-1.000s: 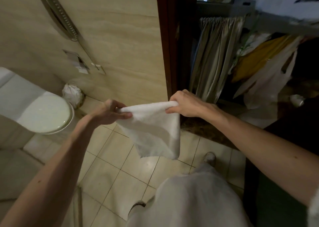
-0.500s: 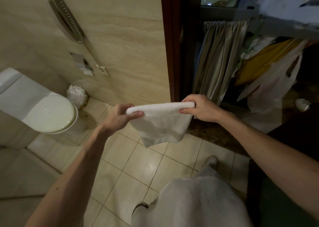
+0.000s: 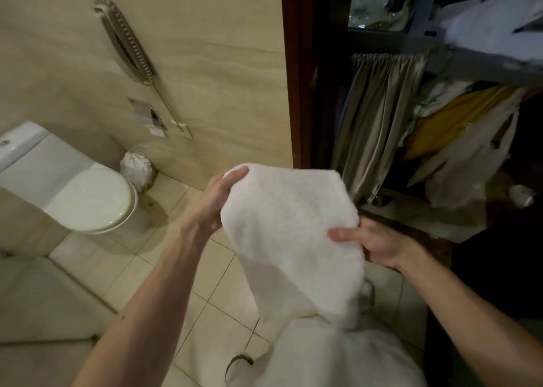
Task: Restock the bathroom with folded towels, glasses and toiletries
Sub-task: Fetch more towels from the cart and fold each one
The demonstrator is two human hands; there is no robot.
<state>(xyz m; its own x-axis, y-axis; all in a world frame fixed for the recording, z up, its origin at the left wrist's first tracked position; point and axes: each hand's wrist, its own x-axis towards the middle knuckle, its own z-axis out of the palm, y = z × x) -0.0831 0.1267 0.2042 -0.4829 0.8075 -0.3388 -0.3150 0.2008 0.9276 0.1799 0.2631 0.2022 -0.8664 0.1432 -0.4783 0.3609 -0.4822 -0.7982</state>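
The towel [image 3: 291, 233] is hanging in mid-air over the floor [image 3: 164, 272], no longer stretched level but tipping flat. The left hand [image 3: 214, 204] is gripping its far corner and the right hand [image 3: 379, 245] is pinching its side edge; folding is probably continuing.

One towel [image 3: 291, 225], two hands, left hand [image 3: 214, 204] and right hand [image 3: 382, 245], one toilet [image 3: 94, 198], one bin [image 3: 137, 170].

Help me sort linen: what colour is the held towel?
The towel is plain white; head view.
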